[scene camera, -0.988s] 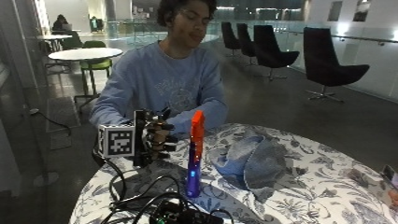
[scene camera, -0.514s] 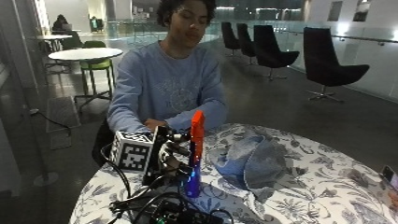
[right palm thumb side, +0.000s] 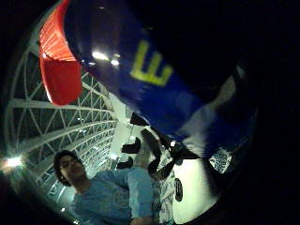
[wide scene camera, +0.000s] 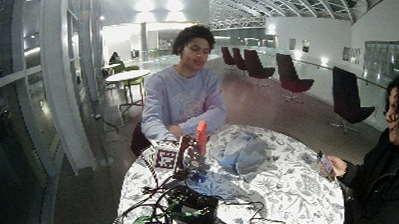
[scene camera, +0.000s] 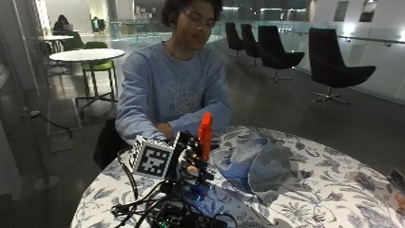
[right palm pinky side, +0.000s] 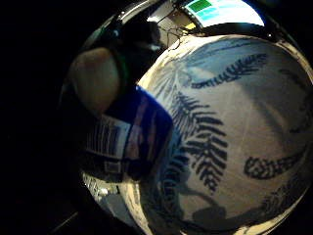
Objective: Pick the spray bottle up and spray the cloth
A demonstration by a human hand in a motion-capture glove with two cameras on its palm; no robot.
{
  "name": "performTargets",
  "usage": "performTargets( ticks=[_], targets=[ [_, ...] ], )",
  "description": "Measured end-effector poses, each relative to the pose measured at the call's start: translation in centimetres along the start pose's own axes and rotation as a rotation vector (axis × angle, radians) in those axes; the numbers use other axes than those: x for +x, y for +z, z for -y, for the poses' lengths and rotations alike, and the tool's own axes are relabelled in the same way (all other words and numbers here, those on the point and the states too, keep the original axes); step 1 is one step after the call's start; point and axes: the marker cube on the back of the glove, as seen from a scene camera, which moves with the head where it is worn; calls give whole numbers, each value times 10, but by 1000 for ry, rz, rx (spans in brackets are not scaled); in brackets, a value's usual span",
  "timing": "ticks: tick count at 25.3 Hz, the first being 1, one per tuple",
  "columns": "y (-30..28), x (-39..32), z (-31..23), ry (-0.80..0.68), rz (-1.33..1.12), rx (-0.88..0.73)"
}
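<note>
**Closing on the spray bottle, cloth waiting beyond**

I am wrapping my gloved right hand (scene camera: 190, 164) around the lower body of the spray bottle (scene camera: 204, 142), and my grip is grasping it: in the outside view my fingers (scene camera: 192, 169) are curling across its front, and both palm views are filling with its blue body, so it is sitting right against my palm. I am holding it low and upright, because that is keeping the orange nozzle (right palm thumb side: 58, 70) free above my hand and the bottle steady. Whether its base is touching the surface (scene camera: 329, 190) or just off it, I cannot tell; the little finger side view is showing the fern-patterned tablecloth (right palm pinky side: 234, 122) close beneath the bottle's labelled end.

Just beside the bottle, on the side away from my glove, the blue cloth (scene camera: 256, 164) is lying in a crumpled heap on the surface, near enough that I judge a short turn of the nozzle will be bringing it into line. It is lying bunched rather than flat, so I am expecting the spray to land on its raised folds first.

My bare hand (scene camera: 166, 130) is resting behind the glove, close to my body, keeping out of the way
</note>
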Motion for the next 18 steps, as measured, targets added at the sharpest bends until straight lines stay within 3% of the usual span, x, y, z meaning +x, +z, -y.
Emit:
performTargets(
  ticks=[9, 14, 18],
  targets=[
    [-2, -8, 3, -87, 40, 47],
    [-7, -44, 0, -132, 87, -106],
    [3, -71, -16, -112, 80, -354]
  ],
)
